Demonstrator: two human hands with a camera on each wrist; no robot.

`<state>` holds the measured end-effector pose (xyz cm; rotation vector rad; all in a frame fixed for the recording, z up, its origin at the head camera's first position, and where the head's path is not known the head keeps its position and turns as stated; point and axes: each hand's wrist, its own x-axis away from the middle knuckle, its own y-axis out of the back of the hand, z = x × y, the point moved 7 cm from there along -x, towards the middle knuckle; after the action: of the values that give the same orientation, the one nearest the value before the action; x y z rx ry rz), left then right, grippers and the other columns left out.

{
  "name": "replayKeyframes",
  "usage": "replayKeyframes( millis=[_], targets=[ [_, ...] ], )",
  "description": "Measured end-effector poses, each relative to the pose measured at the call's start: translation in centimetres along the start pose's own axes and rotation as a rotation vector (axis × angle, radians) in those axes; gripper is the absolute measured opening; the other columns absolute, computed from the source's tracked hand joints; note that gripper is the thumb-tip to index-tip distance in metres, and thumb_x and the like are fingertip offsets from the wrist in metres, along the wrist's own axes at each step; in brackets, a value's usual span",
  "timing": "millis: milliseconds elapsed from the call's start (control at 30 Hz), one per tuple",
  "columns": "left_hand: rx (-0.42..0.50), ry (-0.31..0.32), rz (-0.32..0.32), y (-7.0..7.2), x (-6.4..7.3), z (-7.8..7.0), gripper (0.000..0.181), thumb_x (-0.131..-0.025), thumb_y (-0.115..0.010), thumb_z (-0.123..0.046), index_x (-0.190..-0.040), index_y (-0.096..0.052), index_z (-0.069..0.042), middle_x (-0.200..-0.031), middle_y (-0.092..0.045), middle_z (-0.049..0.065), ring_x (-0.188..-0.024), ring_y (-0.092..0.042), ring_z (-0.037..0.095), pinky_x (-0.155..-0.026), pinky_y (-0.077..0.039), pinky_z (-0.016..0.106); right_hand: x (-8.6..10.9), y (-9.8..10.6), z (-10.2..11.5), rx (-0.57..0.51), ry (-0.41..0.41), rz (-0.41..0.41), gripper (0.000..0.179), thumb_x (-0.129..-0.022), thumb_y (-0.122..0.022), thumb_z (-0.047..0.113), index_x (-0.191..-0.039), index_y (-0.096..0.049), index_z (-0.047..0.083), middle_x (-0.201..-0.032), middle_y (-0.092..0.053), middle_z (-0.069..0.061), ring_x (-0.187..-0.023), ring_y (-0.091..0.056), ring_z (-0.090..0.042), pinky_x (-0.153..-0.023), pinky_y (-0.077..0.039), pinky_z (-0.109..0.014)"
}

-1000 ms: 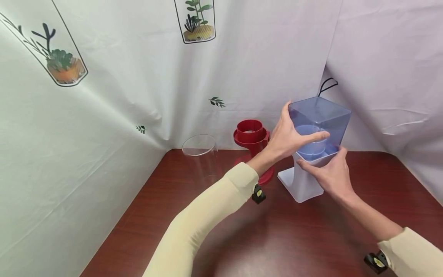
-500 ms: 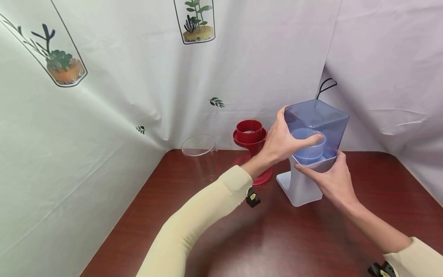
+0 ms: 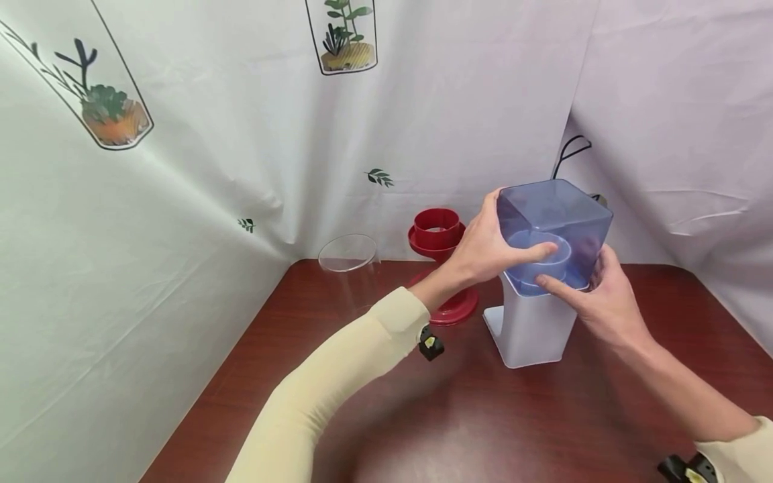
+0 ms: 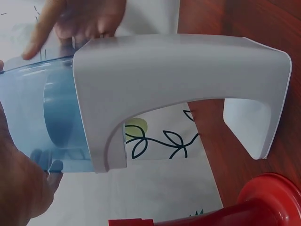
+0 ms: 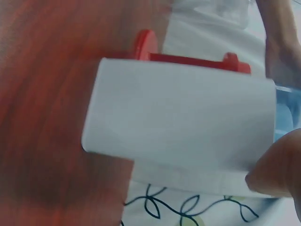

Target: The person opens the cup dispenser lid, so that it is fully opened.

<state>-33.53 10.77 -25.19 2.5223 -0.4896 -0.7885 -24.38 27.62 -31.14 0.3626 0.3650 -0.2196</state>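
A dispenser stands at the right back of the table, made of a white C-shaped stand (image 3: pixel 537 329) topped by a translucent blue square container (image 3: pixel 558 204). Inside the blue walls shows a round ring (image 3: pixel 543 251). My left hand (image 3: pixel 483 248) grips the container from its left side, thumb across the front face. On the lower right, my right hand (image 3: pixel 606 305) holds the container close to the seam with the stand, thumb in front and other fingers round the corner. The left wrist view shows the stand's arch and foot (image 4: pixel 249 127) from the side.
Left of the dispenser is a red stand with a ring top (image 3: pixel 436 231), partly behind my left forearm. Further left stands a clear cylinder (image 3: pixel 347 268). White printed cloth (image 3: pixel 471 100) hangs behind the brown table (image 3: pixel 483 422). A black cord loop (image 3: pixel 570 151) shows behind the dispenser.
The dispenser has turned and come slightly nearer, so more of the stand's broad face shows. My right thumb has moved up from the stand's edge onto the blue container.
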Motion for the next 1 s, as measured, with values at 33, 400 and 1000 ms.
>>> replayKeyframes(
  millis=[33, 400, 1000],
  targets=[
    [0.01, -0.006, 0.013, 0.0, 0.0, 0.0, 0.109, -0.076, -0.093, -0.049, -0.16, -0.03, -0.018, -0.131, -0.055, -0.01, -0.111, -0.056, 0.002, -0.088, -0.053, 0.02, -0.1, 0.2, 0.3, -0.027, 0.012, 0.012, 0.085, -0.096, -0.081, 0.016, -0.163, -0.029, 0.015, -0.151, -0.049, -0.009, -0.125, -0.053, -0.004, -0.093, -0.045, -0.007],
    [0.095, -0.104, 0.174, 0.3, 0.6, 0.0, 0.101, -0.082, -0.087, -0.037, -0.16, -0.026, -0.018, -0.141, -0.05, -0.003, -0.12, -0.051, 0.006, -0.093, -0.053, 0.024, -2.0, 2.2, 2.1, -0.338, 0.084, 0.186, 0.091, -0.104, -0.063, 0.002, -0.172, -0.005, 0.018, -0.164, -0.034, -0.014, -0.146, -0.041, -0.016, -0.099, -0.046, -0.009],
    [0.216, -0.128, 0.34, 0.9, 1.6, 0.0, 0.102, -0.082, -0.084, -0.028, -0.163, -0.023, -0.023, -0.151, -0.045, -0.002, -0.134, -0.045, 0.008, -0.103, -0.052, 0.029, -3.3, 1.9, 4.8, -0.158, 0.175, 0.279, 0.088, -0.096, -0.067, -0.006, -0.169, -0.026, 0.021, -0.159, -0.041, -0.003, -0.124, -0.057, -0.009, -0.092, -0.051, -0.012]
  ],
)
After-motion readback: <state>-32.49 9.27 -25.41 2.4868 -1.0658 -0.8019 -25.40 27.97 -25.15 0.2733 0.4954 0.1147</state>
